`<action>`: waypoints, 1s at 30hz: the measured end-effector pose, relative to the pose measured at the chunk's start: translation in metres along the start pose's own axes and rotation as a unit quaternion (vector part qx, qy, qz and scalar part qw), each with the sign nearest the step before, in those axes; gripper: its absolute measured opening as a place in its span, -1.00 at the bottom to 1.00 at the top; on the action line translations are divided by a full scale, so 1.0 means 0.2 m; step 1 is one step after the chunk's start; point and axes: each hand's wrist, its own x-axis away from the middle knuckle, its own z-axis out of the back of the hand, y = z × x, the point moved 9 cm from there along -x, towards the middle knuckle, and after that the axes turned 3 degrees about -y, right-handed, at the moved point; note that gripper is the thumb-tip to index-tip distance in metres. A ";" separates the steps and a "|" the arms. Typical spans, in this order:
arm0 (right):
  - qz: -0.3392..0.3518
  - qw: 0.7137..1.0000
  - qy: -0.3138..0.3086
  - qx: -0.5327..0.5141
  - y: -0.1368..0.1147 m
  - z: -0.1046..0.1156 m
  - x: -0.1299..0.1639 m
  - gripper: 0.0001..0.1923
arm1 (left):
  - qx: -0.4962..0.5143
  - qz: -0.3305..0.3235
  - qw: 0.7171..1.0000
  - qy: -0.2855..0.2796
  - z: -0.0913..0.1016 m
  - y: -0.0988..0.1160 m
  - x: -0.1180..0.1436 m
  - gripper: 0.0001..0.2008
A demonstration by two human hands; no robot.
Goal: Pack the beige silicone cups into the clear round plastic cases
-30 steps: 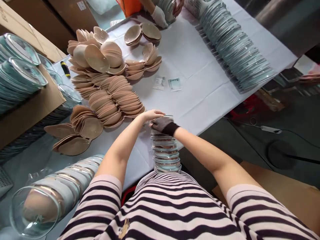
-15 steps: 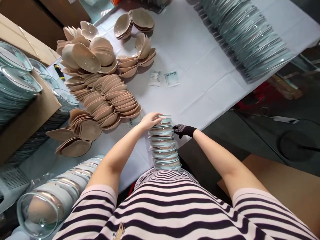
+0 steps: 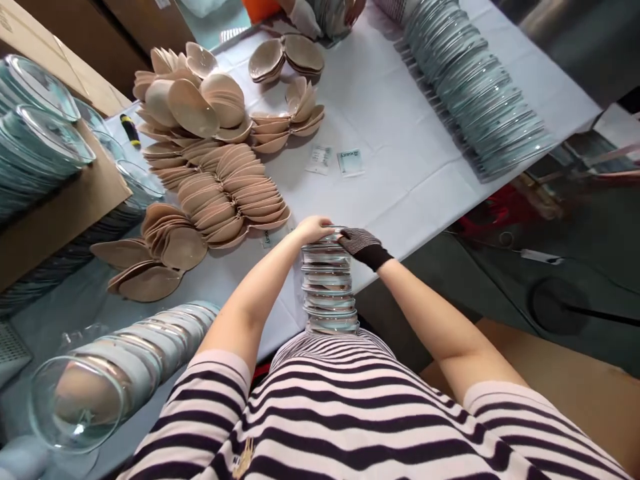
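At the table's near edge, a tall stack of clear round plastic cases (image 3: 329,283) leans on the striped shirt. The bare left hand (image 3: 313,230) and gloved right hand (image 3: 361,243) press curled fingers on top, steadying it.

I see my short-sleeved top in dark and pale pink stripes with a small gold mark on the chest, my left hand (image 3: 314,229) bare, and my right hand (image 3: 361,245) in a dark knit glove with pale dots.
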 end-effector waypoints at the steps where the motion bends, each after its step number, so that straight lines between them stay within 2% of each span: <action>1: -0.034 0.999 -0.001 0.003 0.10 0.02 0.04 -0.56 | 0.007 0.001 1.000 0.005 0.00 -0.01 0.01 -0.61; 3: -0.076 0.997 -0.028 0.010 0.23 -0.01 0.12 -0.56 | 0.019 0.002 1.000 0.013 0.00 -0.04 0.02 -0.62; 5: -0.091 0.994 -0.052 0.013 0.27 -0.08 0.17 -0.60 | 0.035 -0.001 0.999 0.014 0.00 -0.05 0.02 -0.62; 9: -0.091 0.995 -0.040 0.013 0.22 -0.16 0.18 -0.72 | 0.054 -0.003 0.999 0.004 -0.01 -0.07 0.01 -0.61; 13: -0.051 0.994 -0.091 0.033 0.17 -0.18 0.17 -0.75 | 0.050 0.000 0.999 0.004 -0.01 -0.07 0.00 -0.61; 15: -0.061 0.991 -0.110 0.053 0.19 -0.18 0.17 -0.73 | 0.047 -0.001 0.999 0.008 0.00 -0.07 0.00 -0.61; 19: -0.098 0.991 -0.075 0.052 0.21 -0.14 0.17 -0.73 | 0.062 -0.005 0.998 0.011 -0.01 -0.07 0.01 -0.61; 22: -0.098 0.991 -0.086 -0.001 0.22 -0.16 0.15 -0.81 | 0.083 -0.006 0.996 0.008 -0.02 -0.09 0.01 -0.61; 24: -0.108 0.986 -0.104 -0.074 0.25 -0.19 0.13 -0.86 | 0.092 -0.004 0.996 0.010 -0.02 -0.11 0.00 -0.62; 28: -0.138 0.948 -0.118 -0.260 0.31 -0.28 0.12 -0.81 | 0.110 -0.008 0.994 0.008 -0.02 -0.13 0.00 -0.62; 30: -0.137 0.933 -0.110 -0.315 0.32 -0.30 0.12 -0.81 | 0.111 -0.012 0.994 0.002 -0.03 -0.12 0.00 -0.63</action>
